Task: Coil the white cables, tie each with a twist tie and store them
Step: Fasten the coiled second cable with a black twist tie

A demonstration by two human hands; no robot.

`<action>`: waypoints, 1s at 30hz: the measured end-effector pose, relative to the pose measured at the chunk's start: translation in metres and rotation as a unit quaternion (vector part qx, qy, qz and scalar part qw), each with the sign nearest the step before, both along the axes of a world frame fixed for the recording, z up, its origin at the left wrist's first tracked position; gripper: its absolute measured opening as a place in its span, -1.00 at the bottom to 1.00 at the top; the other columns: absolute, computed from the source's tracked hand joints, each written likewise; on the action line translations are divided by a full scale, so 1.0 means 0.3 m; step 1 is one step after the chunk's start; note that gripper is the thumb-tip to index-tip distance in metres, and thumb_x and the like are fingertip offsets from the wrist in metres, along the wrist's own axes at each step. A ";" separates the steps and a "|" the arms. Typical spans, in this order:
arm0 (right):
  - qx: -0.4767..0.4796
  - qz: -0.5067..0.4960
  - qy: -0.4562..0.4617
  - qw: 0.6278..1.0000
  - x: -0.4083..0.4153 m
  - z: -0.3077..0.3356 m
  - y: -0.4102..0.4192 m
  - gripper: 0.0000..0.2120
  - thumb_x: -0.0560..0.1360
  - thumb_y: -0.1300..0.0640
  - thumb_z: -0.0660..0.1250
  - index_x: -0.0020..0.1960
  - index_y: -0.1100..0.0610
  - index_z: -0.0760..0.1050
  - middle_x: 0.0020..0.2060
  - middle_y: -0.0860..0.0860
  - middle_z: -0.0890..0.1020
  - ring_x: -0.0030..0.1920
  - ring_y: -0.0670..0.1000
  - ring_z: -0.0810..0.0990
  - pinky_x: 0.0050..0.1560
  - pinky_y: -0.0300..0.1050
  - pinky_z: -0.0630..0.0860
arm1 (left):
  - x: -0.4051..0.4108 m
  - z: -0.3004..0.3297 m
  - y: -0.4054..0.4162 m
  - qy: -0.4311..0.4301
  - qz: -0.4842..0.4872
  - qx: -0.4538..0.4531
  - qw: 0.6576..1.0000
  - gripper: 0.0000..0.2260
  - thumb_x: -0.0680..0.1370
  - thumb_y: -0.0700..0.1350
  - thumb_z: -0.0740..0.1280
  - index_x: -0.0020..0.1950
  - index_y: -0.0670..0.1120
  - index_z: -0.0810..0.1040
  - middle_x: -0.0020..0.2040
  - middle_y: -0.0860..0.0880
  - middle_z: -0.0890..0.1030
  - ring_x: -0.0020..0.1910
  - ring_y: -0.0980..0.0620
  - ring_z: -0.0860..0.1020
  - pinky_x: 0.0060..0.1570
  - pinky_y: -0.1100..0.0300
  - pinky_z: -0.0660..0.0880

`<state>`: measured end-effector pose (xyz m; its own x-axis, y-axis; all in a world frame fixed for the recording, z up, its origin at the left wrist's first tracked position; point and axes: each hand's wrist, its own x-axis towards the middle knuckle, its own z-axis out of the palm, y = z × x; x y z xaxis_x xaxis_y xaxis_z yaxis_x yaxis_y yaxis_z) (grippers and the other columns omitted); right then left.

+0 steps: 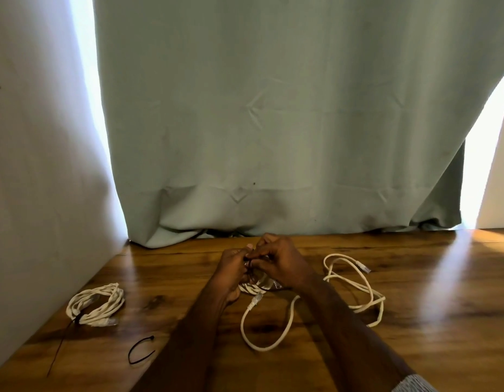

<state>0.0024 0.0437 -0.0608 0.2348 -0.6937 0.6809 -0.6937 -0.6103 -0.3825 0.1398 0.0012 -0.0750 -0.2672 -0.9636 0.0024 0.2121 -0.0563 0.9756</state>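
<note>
My left hand (231,267) and my right hand (276,261) meet above the wooden table (415,321), both closed on a small white cable coil (252,288) and a black tie (249,265) around it. A loose end of that cable loops toward me, its clear plug (255,301) lying below my hands. A finished white coil (96,304) bound with a long black tie (61,346) lies at the left. An uncoiled white cable (358,290) sprawls to the right of my right hand. A spare black tie (140,350), curved, lies near the left forearm.
A pale green curtain (273,137) hangs behind the table, its hem resting on the far edge. A white wall (41,165) borders the table on the left. Bright light falls on the table's far right.
</note>
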 end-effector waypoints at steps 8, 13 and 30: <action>0.063 -0.013 -0.236 0.970 0.036 -0.002 0.020 -0.91 0.51 0.28 0.46 -0.12 0.12 0.67 -0.23 -0.02 0.69 -0.20 -0.11 0.65 -0.14 -0.23 0.53 | -0.021 0.006 0.007 -0.023 0.037 -0.048 0.998 -0.82 0.62 -0.14 0.24 0.04 -0.14 0.62 -0.17 -0.16 0.62 -0.38 -0.04 0.52 -0.49 0.22 0.38; 0.143 0.011 -0.467 0.873 0.000 0.041 0.044 -0.79 0.55 0.32 0.40 -0.26 0.19 0.57 -0.53 -0.10 0.58 -0.51 -0.23 0.51 -0.43 -0.36 0.43 | -0.033 0.026 0.065 -0.035 0.011 -0.206 0.978 -0.78 0.64 0.00 0.27 -0.01 -0.13 0.59 -0.18 -0.12 0.67 -0.26 -0.03 0.59 -0.34 0.14 0.46; 0.135 -0.045 -0.368 0.919 -0.012 0.060 0.049 -0.85 0.46 0.23 0.52 -0.14 0.35 0.69 -0.37 0.08 0.69 -0.39 -0.19 0.61 -0.31 -0.34 0.48 | -0.037 0.021 0.069 -0.061 0.077 -0.242 0.965 -0.91 0.49 -0.30 0.41 -0.16 -0.17 0.70 -0.22 -0.11 0.70 -0.18 -0.09 0.68 -0.15 0.03 0.61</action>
